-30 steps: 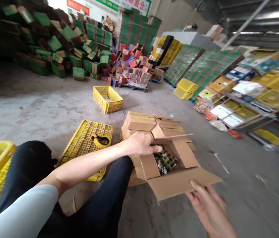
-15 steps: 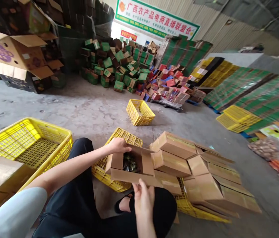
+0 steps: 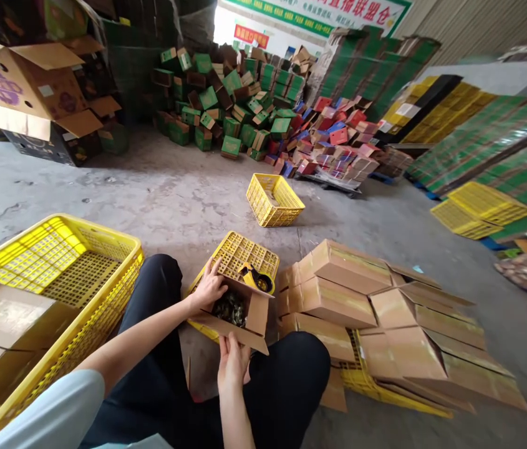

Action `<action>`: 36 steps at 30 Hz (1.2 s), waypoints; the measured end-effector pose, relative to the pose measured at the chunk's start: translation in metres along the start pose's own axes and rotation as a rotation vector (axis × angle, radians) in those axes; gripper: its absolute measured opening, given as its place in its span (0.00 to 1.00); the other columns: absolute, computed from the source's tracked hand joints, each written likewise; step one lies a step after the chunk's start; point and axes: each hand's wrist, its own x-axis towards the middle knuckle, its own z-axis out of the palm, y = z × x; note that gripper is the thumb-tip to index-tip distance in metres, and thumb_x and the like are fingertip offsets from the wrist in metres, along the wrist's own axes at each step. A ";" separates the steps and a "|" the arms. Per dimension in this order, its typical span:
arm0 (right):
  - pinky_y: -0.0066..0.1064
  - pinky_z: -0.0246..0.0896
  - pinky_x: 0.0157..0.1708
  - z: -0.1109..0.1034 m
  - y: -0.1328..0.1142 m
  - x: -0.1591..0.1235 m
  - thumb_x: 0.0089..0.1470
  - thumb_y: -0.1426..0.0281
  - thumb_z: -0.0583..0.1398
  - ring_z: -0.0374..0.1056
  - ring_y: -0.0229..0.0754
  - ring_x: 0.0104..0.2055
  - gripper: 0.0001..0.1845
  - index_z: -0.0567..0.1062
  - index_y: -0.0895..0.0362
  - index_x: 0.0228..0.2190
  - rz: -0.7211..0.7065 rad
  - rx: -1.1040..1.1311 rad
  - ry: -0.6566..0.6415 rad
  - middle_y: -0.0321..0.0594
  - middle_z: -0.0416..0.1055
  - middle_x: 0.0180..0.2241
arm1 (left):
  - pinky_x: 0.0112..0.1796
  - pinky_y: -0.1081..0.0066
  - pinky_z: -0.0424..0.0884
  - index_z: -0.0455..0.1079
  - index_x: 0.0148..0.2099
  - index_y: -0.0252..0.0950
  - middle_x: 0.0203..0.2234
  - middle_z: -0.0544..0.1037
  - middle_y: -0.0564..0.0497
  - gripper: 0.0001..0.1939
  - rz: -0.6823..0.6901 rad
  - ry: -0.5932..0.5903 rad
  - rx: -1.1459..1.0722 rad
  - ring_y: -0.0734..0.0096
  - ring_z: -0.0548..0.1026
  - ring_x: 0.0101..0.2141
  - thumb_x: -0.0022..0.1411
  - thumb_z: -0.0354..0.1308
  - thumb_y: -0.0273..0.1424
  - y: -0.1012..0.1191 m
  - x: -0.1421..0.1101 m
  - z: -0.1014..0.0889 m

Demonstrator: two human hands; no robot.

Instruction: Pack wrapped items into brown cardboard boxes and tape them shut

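Open carton [image 3: 257, 313] is set over the near part of a yellow slatted crate [image 3: 247, 251], between the person's knees. Carton flaps are spread outward; dark contents [image 3: 230, 308] are seen inside, too small to be identified. Left hand [image 3: 211, 285] is laid at the carton's left end, fingers parted and mostly extended, nothing seen clenched in it. Right hand [image 3: 234, 365] is held at the near flap, fingertips against its outer edge, fingers close together and only slightly bent; whether the flap is pinched can't be told.

Yellow-and-black tape dispenser [image 3: 256, 279] is placed on the same crate, just beyond the carton's far flap. To the right, brown cartons [image 3: 345, 300] are stacked, partly over another yellow crate [image 3: 385, 394]. At left, a large yellow crate [image 3: 118, 274] is loaded with taped brown boxes [image 3: 13, 315]. Farther out, a smaller yellow crate [image 3: 275, 215] is left on the concrete floor [image 3: 174, 206]. Green boxes [image 3: 230, 118] and red boxes [image 3: 338, 134] are heaped behind it.
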 end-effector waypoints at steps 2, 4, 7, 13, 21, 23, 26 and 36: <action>0.47 0.74 0.56 -0.010 -0.005 -0.005 0.33 0.53 0.77 0.78 0.52 0.53 0.36 0.72 0.46 0.44 0.118 -0.020 -0.072 0.37 0.79 0.45 | 0.68 0.37 0.46 0.77 0.43 0.35 0.69 0.64 0.38 0.08 0.011 0.020 0.095 0.39 0.39 0.74 0.65 0.59 0.32 -0.008 -0.015 0.012; 0.48 0.73 0.56 -0.022 -0.015 -0.014 0.33 0.49 0.77 0.78 0.56 0.53 0.36 0.76 0.50 0.42 0.237 -0.082 -0.182 0.41 0.81 0.45 | 0.65 0.30 0.48 0.75 0.50 0.34 0.76 0.46 0.39 0.13 0.006 0.018 0.162 0.33 0.29 0.73 0.64 0.59 0.30 -0.014 -0.031 0.023; 0.51 0.72 0.56 -0.038 -0.037 -0.029 0.41 0.45 0.74 0.78 0.59 0.54 0.36 0.80 0.53 0.47 0.258 -0.309 -0.381 0.49 0.81 0.51 | 0.63 0.28 0.51 0.72 0.57 0.32 0.77 0.32 0.39 0.19 -0.002 0.015 0.204 0.30 0.22 0.72 0.64 0.59 0.29 -0.018 -0.046 0.033; 0.50 0.67 0.61 -0.028 -0.096 0.007 0.52 0.44 0.67 0.75 0.60 0.57 0.31 0.84 0.53 0.48 -0.305 -0.705 -0.442 0.51 0.81 0.52 | 0.60 0.23 0.51 0.54 0.75 0.37 0.76 0.25 0.37 0.39 -0.032 0.043 0.254 0.25 0.21 0.71 0.65 0.59 0.32 -0.023 -0.048 0.043; 0.66 0.48 0.67 0.007 -0.086 0.082 0.54 0.64 0.64 0.40 0.74 0.75 0.50 0.53 0.69 0.71 -0.430 -1.597 -0.195 0.71 0.43 0.73 | 0.61 0.28 0.56 0.40 0.77 0.37 0.74 0.18 0.34 0.58 0.003 0.050 0.268 0.23 0.23 0.70 0.55 0.71 0.33 -0.048 -0.033 0.070; 0.67 0.54 0.63 0.008 -0.076 0.079 0.55 0.68 0.62 0.42 0.78 0.74 0.52 0.47 0.66 0.73 -0.425 -1.665 -0.131 0.71 0.37 0.74 | 0.62 0.29 0.55 0.41 0.77 0.37 0.74 0.20 0.33 0.58 0.032 0.058 0.255 0.24 0.25 0.71 0.54 0.71 0.30 -0.050 -0.030 0.069; 0.64 0.57 0.61 0.005 -0.072 0.074 0.57 0.70 0.60 0.48 0.79 0.72 0.51 0.43 0.63 0.74 -0.451 -1.668 -0.086 0.72 0.39 0.74 | 0.64 0.34 0.57 0.45 0.76 0.35 0.75 0.24 0.33 0.52 0.091 0.067 0.188 0.28 0.32 0.73 0.54 0.65 0.24 -0.052 -0.024 0.060; 0.50 0.67 0.56 -0.030 -0.085 0.102 0.53 0.66 0.61 0.71 0.65 0.62 0.53 0.47 0.62 0.74 -0.469 -1.305 -0.196 0.63 0.66 0.66 | 0.68 0.53 0.61 0.57 0.72 0.30 0.76 0.43 0.39 0.48 0.301 -0.032 -0.034 0.46 0.48 0.73 0.46 0.54 0.16 -0.052 -0.007 0.024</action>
